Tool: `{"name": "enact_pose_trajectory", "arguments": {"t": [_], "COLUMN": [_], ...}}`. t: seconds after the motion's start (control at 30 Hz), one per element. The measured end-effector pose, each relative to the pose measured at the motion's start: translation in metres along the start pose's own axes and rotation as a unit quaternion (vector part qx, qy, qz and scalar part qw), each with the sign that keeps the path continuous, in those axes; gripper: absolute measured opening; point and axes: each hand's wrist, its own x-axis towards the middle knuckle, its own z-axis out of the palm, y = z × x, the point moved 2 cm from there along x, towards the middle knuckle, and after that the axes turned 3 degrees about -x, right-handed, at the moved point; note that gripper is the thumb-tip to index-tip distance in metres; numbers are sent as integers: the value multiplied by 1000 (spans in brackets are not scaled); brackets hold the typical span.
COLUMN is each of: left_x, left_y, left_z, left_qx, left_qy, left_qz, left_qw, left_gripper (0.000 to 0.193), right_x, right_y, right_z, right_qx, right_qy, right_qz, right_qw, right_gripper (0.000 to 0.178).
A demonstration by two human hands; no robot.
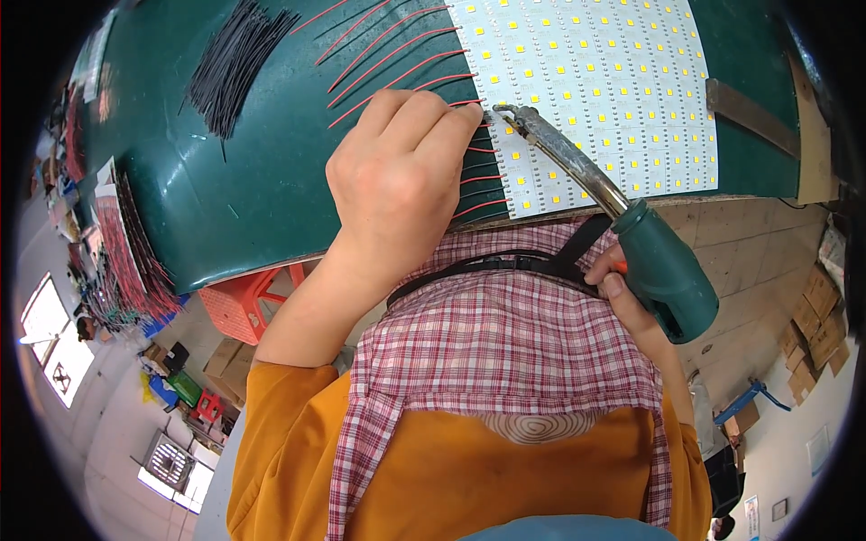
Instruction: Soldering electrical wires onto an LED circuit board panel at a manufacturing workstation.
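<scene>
A white LED board (622, 99) with rows of yellow chips lies on the green tabletop. Red wires (397, 86) fan out from its left edge, and nearer to me dark wires alternate with red ones. My left hand (397, 162) is closed in a pinch on a thin wire at this edge; the fingers hide most of the wire. In my right hand (627, 298) is a soldering iron (577, 167) with a thick green handle. Its tip meets the board's edge beside my left fingertips. Something orange shows by the right fingers, too covered to name.
A bundle of black wires (236, 63) lies at the far left of the table. Stacked strips with red and dark wires (126, 234) hang over its left edge. A metal bar (753, 117) sits right of the board. A red plastic stool (236, 307) stands below the table.
</scene>
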Motion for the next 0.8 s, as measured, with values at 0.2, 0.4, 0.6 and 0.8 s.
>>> {"name": "enact_pose_trajectory", "arguments": {"t": [0.2, 0.4, 0.6, 0.8], "left_x": [1, 0, -1, 6], "left_y": [3, 4, 5, -1], "left_z": [0, 1, 2, -3], "left_qx": [24, 32, 30, -44], "left_qy": [-12, -12, -7, 9], "left_qz": [3, 5, 8, -16], "left_qw": [1000, 999, 999, 999], "left_gripper": [17, 16, 17, 19], "right_x": [1, 2, -1, 3], "right_y": [-3, 0, -10, -10], "right_z": [-1, -1, 0, 0], "right_qx": [-2, -64, 71, 24], "right_qy": [6, -5, 55, 38], "right_qz": [3, -46, -40, -34], "right_qw": [1000, 997, 995, 998], "right_gripper": [8, 8, 16, 16]}}
